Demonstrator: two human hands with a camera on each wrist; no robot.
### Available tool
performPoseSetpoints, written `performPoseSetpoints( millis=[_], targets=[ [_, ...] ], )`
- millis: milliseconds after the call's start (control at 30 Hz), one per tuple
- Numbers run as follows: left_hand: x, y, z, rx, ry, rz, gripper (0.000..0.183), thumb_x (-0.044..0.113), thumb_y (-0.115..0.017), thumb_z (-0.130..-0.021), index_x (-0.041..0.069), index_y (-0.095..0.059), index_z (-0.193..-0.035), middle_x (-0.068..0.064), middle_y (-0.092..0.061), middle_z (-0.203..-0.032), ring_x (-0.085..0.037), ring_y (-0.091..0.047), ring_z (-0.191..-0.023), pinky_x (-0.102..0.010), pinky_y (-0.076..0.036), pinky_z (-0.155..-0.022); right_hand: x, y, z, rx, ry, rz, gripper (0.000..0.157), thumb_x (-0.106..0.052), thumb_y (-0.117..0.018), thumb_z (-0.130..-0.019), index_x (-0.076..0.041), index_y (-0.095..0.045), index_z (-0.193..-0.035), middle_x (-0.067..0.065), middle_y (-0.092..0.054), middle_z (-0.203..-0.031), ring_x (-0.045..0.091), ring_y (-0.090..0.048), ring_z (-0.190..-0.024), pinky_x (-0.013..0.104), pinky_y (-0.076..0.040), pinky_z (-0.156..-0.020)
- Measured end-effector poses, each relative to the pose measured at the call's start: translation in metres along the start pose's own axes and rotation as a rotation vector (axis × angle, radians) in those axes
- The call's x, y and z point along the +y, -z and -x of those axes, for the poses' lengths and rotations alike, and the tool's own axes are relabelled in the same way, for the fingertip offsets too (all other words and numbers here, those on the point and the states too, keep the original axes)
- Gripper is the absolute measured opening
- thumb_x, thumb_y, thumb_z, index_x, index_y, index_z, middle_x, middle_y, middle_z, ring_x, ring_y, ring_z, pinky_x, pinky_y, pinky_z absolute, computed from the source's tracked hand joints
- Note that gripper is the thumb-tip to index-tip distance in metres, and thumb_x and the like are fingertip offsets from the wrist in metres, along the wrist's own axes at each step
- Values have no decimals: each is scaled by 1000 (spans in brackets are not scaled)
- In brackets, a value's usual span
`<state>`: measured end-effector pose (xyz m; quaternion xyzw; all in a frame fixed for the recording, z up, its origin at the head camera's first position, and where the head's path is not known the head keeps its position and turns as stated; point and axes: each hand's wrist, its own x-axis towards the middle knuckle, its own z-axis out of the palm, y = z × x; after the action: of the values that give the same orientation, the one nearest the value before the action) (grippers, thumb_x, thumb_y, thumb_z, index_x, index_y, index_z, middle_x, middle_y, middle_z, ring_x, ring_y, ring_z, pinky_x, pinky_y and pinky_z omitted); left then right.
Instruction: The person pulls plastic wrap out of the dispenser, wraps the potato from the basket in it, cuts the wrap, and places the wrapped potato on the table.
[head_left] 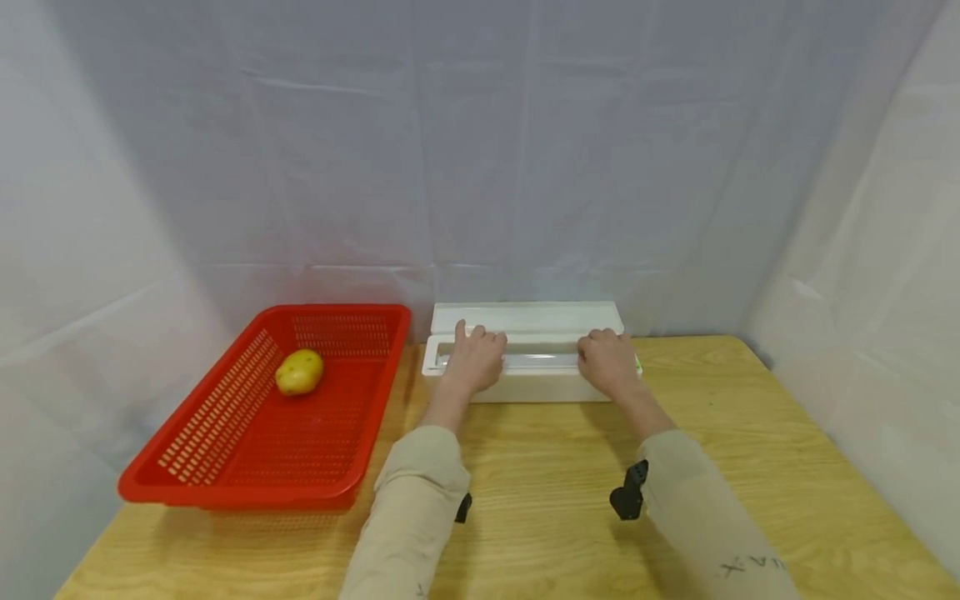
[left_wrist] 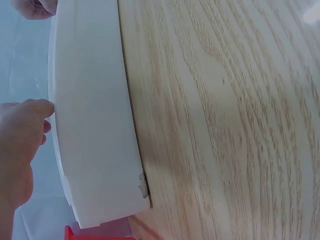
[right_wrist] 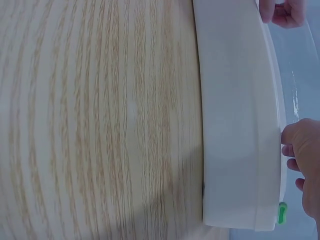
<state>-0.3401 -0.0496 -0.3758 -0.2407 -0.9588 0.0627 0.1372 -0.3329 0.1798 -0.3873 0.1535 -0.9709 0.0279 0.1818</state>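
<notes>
A long white cling film dispenser (head_left: 540, 387) stands at the back of the table with its lid (head_left: 525, 317) raised. A shiny strip of clear cling film (head_left: 540, 361) shows in its opening between the two hands. My left hand (head_left: 474, 362) is over the left part of the front rim, with thumb and fingers pinching at the film's edge. On the right part of the rim my right hand (head_left: 609, 362) pinches likewise, its fingers curled. Both wrist views show the fingertips against the box's top edge; the film in them is hard to make out.
To the left is a red plastic basket (head_left: 386, 392) with a yellow, roundish fruit or potato (head_left: 300, 372) in it. A small green piece (right_wrist: 282, 213) sits at the dispenser's right end. Behind the wooden table (head_left: 540, 492) hangs a pale plastic sheet (head_left: 480, 167).
</notes>
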Motion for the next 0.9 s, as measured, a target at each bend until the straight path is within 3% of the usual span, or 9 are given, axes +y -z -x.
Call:
performPoseSetpoints(
  millis=[167, 433, 600, 700, 900],
  targets=[
    [-4, 3, 2, -5, -11, 8, 24, 14, -57, -85, 14, -65, -108, -6, -65, -103, -28, -51, -107, -60, -22, -103, 6, 2, 1, -8, 4, -27, 14, -9, -55, -86, -4, -68, -85, 11, -63, -83, 33, -56, -83, 57, -42, -85],
    [-9, 6, 3, -43, 5, 48, 25, 17, -54, -89, 9, -64, -110, -9, -61, -111, -29, -48, -112, -60, -18, -106, 12, 4, 4, 8, -5, -34, 12, -9, -56, -85, -5, -65, -79, 9, -61, -79, 30, -54, -78, 48, -43, -74],
    [-12, 7, 5, -39, -8, 29, 24, 21, -57, -90, 9, -63, -109, -8, -62, -110, -28, -50, -109, -57, -25, -104, 19, 3, 6, 32, 36, -15, 10, -9, -59, -85, -4, -64, -78, 9, -60, -77, 30, -55, -76, 47, -43, -71],
    [-13, 7, 6, -9, -49, 20, 21, 19, -59, -89, 8, -64, -105, -9, -63, -105, -27, -53, -102, -48, -35, -97, 24, 4, 9, 62, 84, -2, 7, -9, -62, -84, -4, -64, -78, 9, -59, -75, 29, -55, -73, 46, -44, -69],
    [-14, 7, 8, 50, -110, 11, 13, 12, -62, -85, 7, -63, -97, -8, -63, -93, -25, -54, -89, -36, -42, -78, 29, 2, 15, 200, 180, 25, 8, -6, -66, -81, -5, -61, -75, 8, -57, -70, 28, -54, -67, 41, -43, -62]
  ],
)
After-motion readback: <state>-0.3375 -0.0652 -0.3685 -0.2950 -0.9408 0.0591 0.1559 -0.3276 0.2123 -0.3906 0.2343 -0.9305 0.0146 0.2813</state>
